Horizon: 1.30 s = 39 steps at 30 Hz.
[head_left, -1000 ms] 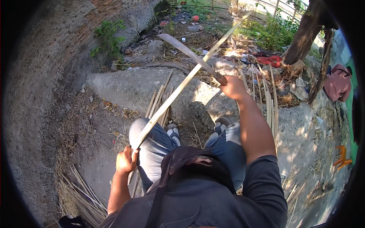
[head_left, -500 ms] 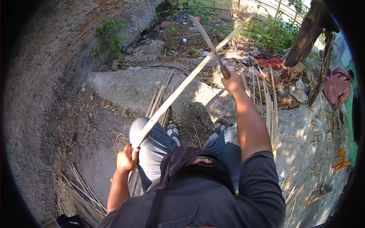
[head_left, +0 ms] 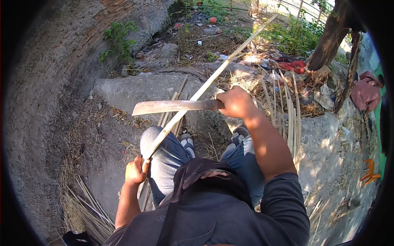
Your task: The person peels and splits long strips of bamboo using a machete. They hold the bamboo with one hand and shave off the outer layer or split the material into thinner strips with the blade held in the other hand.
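A long pale strip, apparently split bamboo (head_left: 213, 76), slants from beside my left knee up to the far right. Its near end is gripped in my left hand (head_left: 136, 169), fingers closed around it. My right hand (head_left: 237, 101) is wrapped round the dark handle of a machete (head_left: 168, 107). The broad blade points left and crosses over the strip about halfway along; whether it touches the strip I cannot tell. My left knee (head_left: 152, 137) is bent just under the strip's near part.
More strips lean on the concrete ledge (head_left: 123, 88) ahead, both between my knees and at right (head_left: 290, 123). A bundle of thin strips (head_left: 92, 209) lies at lower left. A rough wall (head_left: 45, 102) rises at left. A person (head_left: 366, 92) and an orange chair (head_left: 370, 172) are far right.
The machete has swung from pointing up and away to lying level, blade leftward, with my right hand lower and closer. My left hand and the strip have barely moved.
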Tool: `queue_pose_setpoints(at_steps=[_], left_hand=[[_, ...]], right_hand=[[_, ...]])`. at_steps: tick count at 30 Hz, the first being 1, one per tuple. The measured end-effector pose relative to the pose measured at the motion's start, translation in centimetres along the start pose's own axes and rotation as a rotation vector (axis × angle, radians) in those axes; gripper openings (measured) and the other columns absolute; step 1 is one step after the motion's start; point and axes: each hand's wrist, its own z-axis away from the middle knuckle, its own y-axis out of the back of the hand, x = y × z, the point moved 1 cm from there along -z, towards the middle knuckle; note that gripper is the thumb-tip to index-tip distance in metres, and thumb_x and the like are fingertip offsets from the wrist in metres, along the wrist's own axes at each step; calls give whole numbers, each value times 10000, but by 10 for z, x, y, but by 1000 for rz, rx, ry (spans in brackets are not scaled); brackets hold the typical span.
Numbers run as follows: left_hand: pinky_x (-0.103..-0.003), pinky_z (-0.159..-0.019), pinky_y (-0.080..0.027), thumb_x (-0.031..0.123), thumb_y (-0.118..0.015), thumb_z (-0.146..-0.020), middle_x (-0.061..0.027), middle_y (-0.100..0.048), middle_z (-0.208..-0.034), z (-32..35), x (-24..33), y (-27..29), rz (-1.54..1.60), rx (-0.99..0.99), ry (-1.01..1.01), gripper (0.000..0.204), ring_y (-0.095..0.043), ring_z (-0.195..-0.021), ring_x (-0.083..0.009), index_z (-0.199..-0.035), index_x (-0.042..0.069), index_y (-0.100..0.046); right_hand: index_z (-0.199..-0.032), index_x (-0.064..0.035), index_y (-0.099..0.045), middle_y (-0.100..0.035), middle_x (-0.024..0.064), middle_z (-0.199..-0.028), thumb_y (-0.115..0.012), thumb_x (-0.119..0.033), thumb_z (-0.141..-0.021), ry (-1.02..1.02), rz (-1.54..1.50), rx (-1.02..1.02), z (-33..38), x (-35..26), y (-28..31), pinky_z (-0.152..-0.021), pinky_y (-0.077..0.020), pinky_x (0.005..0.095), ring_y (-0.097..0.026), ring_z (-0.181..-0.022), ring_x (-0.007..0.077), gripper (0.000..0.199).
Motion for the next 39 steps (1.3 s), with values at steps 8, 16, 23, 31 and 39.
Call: queue_pose_setpoints(at_steps=[8, 16, 23, 31, 39], left_hand=[[-512, -584, -497, 388, -633, -987, -238, -617, -655, 2, -10, -17, 132, 68, -10, 433, -648, -646, -477, -792, 15, -533], [-547, -648, -518, 468, -603, -988, -255, -650, -702, 4, -10, -1, 7, 3, 10, 488, -662, -709, -491, -818, 13, -552], [-524, -632, -520, 419, -621, -982, -246, -640, -688, 2, -10, -7, 38, 9, -2, 439, -658, -689, -488, -819, 17, -551], [-509, -599, -500, 371, -639, -977, -234, -612, -660, -3, -6, -7, 72, 23, -23, 403, -631, -641, -482, -801, 23, -536], [-504, -599, -502, 396, -635, -983, -240, -621, -673, 0, -6, -2, 57, 4, 19, 431, -644, -669, -486, -799, 17, -544]], right_hand=[[-998, -124, -711, -740, 149, -865, -701, -291, -840, -541, -206, 278, 10, 91, -4, -773, -551, 515, -712, -847, 384, 230], [-1037, -98, -715, -745, 185, -986, -689, -292, -845, -790, -358, 186, 19, 104, -18, -830, -539, 513, -698, -969, 415, 274], [-933, -20, -676, -676, 139, -733, -739, -287, -803, -678, -930, 156, 18, 114, -19, -676, -498, 446, -661, -705, 305, 304], [-881, -53, -666, -670, 144, -737, -725, -246, -811, -509, -487, 153, 22, 72, 4, -689, -525, 457, -676, -721, 316, 213], [-859, -174, -667, -707, 63, -744, -726, -207, -747, 130, -8, -93, 0, -38, -6, -855, -499, 427, -707, -797, 299, 131]])
